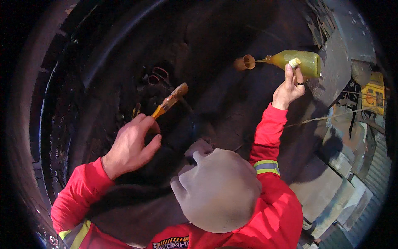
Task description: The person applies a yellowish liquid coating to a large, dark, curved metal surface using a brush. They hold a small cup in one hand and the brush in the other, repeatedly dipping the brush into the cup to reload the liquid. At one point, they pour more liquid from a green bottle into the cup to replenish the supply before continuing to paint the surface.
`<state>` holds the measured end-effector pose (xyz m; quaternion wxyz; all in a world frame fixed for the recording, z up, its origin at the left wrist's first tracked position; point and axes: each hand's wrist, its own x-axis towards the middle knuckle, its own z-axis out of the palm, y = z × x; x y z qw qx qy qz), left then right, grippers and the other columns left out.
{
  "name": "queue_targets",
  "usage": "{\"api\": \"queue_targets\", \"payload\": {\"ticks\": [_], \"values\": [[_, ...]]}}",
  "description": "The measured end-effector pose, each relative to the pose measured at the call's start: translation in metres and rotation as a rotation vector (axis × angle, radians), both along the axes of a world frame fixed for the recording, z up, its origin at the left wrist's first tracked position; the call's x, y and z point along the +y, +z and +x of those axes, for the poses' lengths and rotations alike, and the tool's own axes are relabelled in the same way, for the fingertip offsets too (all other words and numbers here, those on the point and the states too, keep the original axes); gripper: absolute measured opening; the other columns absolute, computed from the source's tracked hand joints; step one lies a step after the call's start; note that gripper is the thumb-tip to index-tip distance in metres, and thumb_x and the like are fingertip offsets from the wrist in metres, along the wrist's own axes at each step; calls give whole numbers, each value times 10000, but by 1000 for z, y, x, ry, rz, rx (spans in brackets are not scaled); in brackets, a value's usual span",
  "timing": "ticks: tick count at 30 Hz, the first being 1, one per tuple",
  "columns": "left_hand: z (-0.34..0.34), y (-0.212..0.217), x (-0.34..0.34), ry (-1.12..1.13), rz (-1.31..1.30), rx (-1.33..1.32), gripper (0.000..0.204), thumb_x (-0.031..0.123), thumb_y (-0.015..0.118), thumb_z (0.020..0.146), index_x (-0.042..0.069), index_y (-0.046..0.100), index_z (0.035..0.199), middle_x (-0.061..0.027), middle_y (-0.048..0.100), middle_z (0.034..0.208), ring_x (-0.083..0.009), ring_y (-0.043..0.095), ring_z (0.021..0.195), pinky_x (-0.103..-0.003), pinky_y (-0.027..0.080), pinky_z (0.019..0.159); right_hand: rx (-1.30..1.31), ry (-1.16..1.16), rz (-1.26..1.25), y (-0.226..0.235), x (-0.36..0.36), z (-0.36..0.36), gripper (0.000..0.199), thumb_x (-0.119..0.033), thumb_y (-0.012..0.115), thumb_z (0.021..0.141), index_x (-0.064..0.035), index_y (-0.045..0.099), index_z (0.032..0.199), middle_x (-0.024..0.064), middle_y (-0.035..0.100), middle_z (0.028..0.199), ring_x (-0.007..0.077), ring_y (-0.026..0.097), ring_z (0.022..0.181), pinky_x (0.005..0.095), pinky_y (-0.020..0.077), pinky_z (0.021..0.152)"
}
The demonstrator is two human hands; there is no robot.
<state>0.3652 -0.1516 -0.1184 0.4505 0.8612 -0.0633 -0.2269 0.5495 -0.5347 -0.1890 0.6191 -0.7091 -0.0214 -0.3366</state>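
Paintbrush [170,101]: light, stiff handle; left hand [132,147] fingers pinch its end, bristles raised inside the large dark tyre [103,50]. Squeeze bottle [299,63]: yellow-green, soft-walled, probably slick; right hand [289,88] fingers grip its base, nozzle at small funnel [244,62].

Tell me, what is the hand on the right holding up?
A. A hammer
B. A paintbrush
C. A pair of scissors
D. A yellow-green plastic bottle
D: the right hand grips a yellow-green plastic bottle tipped sideways, while the paintbrush is in the left hand.
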Motion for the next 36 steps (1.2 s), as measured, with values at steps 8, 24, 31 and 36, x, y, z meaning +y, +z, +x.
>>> {"api": "queue_targets", "payload": {"ticks": [8,24,31,36], "values": [[-2,-2,-2,14,-3,0,177,143,635,820,-5,593,907,-186,550,868,-365,580,823,-437,475,724,-8,17,10,4,-1,2,253,23,765,801,83,681,1031,174,646,1165,227,608,1058,389,503,956],[2,0,-8,30,-6,44,169,126,646,811,-7,585,896,-192,545,870,-370,569,832,-434,459,727,-20,25,14,6,-3,3,267,18,772,799,97,667,1032,180,640,1165,237,601,1065,396,509,951],[1,1,-8,31,-13,25,168,122,647,807,-8,584,894,-190,542,866,-367,568,827,-432,461,721,-21,20,11,6,-3,3,255,15,767,805,91,671,1029,172,635,1167,232,602,1060,392,508,948],[1,2,-8,32,-1,46,171,123,649,808,-8,585,898,-191,541,869,-368,568,828,-431,461,722,-43,27,-2,6,-3,3,250,18,764,806,89,672,1028,175,638,1163,233,604,1063,393,512,949]]}}
